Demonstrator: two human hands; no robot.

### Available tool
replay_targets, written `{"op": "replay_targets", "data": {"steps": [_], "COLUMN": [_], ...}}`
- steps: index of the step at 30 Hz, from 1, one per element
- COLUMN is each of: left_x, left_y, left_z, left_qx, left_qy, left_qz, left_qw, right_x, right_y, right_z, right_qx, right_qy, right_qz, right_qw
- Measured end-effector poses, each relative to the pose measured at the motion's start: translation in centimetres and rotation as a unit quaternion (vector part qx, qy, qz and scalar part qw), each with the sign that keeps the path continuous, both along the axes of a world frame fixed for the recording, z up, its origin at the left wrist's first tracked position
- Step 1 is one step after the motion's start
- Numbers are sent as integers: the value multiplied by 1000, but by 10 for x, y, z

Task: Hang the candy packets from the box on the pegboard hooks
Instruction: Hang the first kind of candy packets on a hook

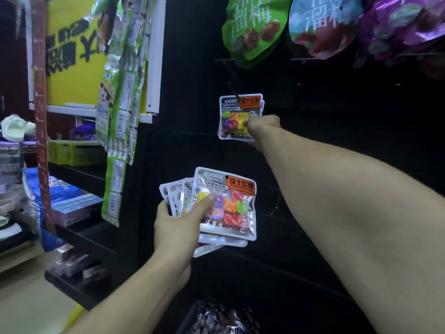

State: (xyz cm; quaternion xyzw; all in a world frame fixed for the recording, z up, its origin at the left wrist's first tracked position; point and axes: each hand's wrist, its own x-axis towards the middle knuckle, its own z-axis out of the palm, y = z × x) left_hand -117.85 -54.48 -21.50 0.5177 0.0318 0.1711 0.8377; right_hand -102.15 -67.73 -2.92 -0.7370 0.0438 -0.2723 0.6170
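My left hand [179, 220] grips a fanned stack of several candy packets [226, 203], clear-fronted with coloured sweets and an orange label, held low before the black pegboard [337, 145]. Higher up, my right hand [261, 126] pinches the right side of a candy packet [234, 116] that hangs on a thin black hook [233, 90]; at least one more packet sits behind it. The box [216, 317] lies at the bottom edge, dark, with shiny packets inside.
Green, blue and purple plum bags [252, 27] hang on hooks along the top. A strip of green snack packets [120, 112] dangles to the left beside a yellow sign [72, 56]. Black shelves [79, 237] with boxed goods stand at the left.
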Motion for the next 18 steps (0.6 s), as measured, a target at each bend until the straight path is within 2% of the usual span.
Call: {"op": "replay_targets", "data": {"steps": [5,9,13,16,18], "left_x": [-16,-29,-38,-47,-52], "left_y": [-4,-9,-13,-18,-23], "left_z": [4,4,-1,0,2], "left_qx": [-24,-43,-69,-75,-80], "left_qy": [-11,-6,-9,-14,-15], "left_qz": [10,20,33,33,27], "left_qw": [1000,999,997,997,996], "right_x": [-24,-78,-145,-181,-194], "right_y": [-15,-19,-30,-40,-48], "right_z": [-14,-42,-85,-110,-119], "right_qx": [-63,-68,-181,-190,-181], "right_qy": [-14,-15,-11,42,76], "right_qz": [-25,60,149,212,215], "right_qw": [998,996,972,958,957]}}
